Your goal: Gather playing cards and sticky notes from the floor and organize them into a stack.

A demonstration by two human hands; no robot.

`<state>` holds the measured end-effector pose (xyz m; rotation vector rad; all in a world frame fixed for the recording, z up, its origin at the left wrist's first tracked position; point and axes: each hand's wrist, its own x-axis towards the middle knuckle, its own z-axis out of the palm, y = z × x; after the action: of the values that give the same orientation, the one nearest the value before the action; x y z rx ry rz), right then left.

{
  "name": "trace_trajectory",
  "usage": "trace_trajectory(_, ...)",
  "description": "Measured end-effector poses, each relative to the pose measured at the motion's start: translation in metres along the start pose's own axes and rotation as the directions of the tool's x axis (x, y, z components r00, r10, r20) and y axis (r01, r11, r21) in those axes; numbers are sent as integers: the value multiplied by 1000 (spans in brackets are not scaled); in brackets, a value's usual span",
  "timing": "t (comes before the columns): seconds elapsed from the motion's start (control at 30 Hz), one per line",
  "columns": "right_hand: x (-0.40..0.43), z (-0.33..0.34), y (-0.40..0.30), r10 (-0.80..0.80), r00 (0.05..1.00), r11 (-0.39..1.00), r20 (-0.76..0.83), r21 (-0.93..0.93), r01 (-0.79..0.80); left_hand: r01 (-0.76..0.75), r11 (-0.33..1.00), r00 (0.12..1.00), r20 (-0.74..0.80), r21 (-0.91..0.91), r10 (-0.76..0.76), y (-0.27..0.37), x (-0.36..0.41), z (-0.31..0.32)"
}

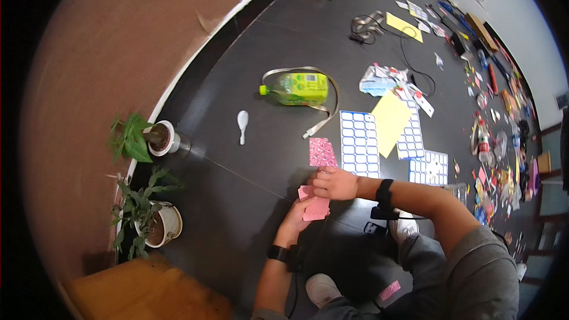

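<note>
My left hand [298, 215] holds a flat, pink, fine-patterned piece [316, 209], thumb on top and fingertips showing at its right edge. Curled over that piece's upper end is my right hand [334, 183], which hides part of it. Just beyond the right knuckles is a glittery pink rectangle [323, 152]; its lower edge meets the hand, and I cannot tell whether it is held or on the floor. Blue-bordered label sheets [359, 142] lie right of it, partly under a yellow sheet [391, 122].
A green drink bottle [298, 89] lies beside a flat strap [333, 113]. A white spoon [242, 126] is left of them. Potted plants [166, 226] stand by the wall. Many small items [493, 173] litter the right side. Another glittery pink piece [390, 290] lies near my shoes [322, 291].
</note>
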<state>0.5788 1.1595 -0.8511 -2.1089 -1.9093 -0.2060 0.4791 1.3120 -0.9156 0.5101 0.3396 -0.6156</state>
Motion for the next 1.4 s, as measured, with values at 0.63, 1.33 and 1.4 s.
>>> trace_trajectory(0.63, -89, -61, -58, 681, 708, 632, 188, 337, -698, 97, 990, 993, -75, 101, -90, -54, 55, 67)
trace_trajectory(1.33, -114, -93, -105, 719, 693, 682, 61, 133, -719, 271, 954, 953, 106, 128, -285, -63, 38, 121)
trace_trajectory(1.4, -111, -101, -104, 722, 691, 685, 38, 95, -722, 267, 947, 955, 83, 177, -285, -62, 40, 125)
